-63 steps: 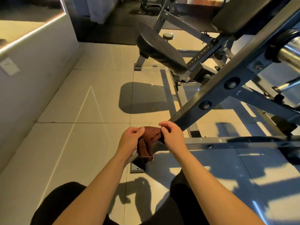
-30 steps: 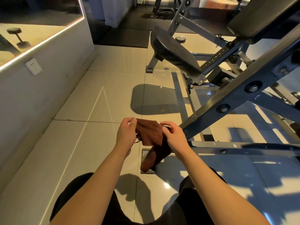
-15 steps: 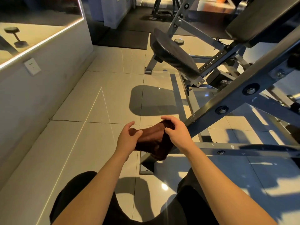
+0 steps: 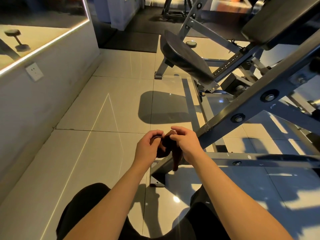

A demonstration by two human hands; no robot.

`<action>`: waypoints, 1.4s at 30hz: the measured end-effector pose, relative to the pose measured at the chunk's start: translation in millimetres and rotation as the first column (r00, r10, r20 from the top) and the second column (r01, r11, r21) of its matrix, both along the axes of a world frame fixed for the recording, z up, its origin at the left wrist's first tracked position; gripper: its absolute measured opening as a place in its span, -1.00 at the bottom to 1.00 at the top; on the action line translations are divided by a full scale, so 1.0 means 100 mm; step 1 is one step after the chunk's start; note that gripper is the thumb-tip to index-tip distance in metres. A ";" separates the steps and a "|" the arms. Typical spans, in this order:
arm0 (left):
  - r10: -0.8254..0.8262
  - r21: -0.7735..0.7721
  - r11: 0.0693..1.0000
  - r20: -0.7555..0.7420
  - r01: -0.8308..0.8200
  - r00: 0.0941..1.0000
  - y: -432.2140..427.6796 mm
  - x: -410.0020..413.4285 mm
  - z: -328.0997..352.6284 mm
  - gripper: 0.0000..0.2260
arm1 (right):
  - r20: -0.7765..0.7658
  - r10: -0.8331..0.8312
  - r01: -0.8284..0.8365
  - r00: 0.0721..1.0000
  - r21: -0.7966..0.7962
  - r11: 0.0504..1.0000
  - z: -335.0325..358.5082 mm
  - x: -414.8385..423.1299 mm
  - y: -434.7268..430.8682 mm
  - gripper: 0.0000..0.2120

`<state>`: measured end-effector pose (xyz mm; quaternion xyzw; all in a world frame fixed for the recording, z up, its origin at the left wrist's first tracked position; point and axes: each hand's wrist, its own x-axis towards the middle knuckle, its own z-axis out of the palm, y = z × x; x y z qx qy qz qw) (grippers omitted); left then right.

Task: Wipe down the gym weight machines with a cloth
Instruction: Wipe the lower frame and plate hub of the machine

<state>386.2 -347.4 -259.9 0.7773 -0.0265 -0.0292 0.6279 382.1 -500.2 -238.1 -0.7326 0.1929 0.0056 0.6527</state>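
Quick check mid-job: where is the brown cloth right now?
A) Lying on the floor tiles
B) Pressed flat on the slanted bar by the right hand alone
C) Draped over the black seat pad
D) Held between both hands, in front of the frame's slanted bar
D: the brown cloth is bunched between the left hand and right hand, one end hanging down, not touching the slanted bar.

Count, with places taken relative to the grey steel weight machine frame (image 4: 245, 108):

- One dark brown cloth (image 4: 168, 146), bunched, just left of the frame's lower end.
- Two bare hands on the cloth: left hand (image 4: 147, 146), right hand (image 4: 186, 142).
- Two round bolt heads (image 4: 238, 118) on the frame's diagonal beam.
- One black padded seat (image 4: 183, 57), beyond the frame.
- One white wall socket (image 4: 34, 71), far left of the frame.
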 end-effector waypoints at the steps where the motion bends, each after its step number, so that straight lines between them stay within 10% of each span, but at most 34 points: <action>1: -0.003 -0.011 1.000 -0.011 0.003 1.000 -0.03 -0.01 0.02 -0.80 | -0.011 -0.004 0.004 1.000 0.043 0.999 0.00 0.01 0.02 -0.69; 8: -0.063 -0.075 0.996 -0.075 0.058 0.995 -0.17 -0.06 -0.02 -0.71 | 0.053 -0.013 -0.007 0.998 0.354 0.935 0.06 0.02 0.16 -0.65; 14: 0.171 -0.213 0.954 -0.188 -0.210 0.967 -0.18 0.01 -0.06 -0.87 | 0.136 0.070 -0.041 0.988 -0.203 0.978 0.05 -0.09 0.03 -0.65; 20: 0.098 -0.541 0.783 -0.381 -0.308 0.920 -0.21 0.06 0.08 -0.78 | 0.003 0.198 -0.197 0.980 -0.107 0.975 -0.05 -0.24 -0.02 -0.63; 29: 0.068 -0.233 0.965 -0.218 -0.120 0.974 -0.33 -0.04 0.04 -0.74 | 0.240 -0.033 0.055 0.970 -0.085 0.995 0.08 -0.29 -0.06 -0.85; 37: -0.142 -0.570 0.821 -0.244 -0.024 0.959 -0.61 -0.15 0.22 -0.78 | 0.246 0.220 -0.099 0.944 -0.427 0.899 0.17 -0.41 -0.24 -0.74; 42: -0.212 -0.135 0.969 -0.022 0.207 0.977 -0.84 -0.03 0.31 -0.73 | 0.377 0.076 0.200 0.923 -0.640 0.742 0.29 -0.47 -0.54 -0.66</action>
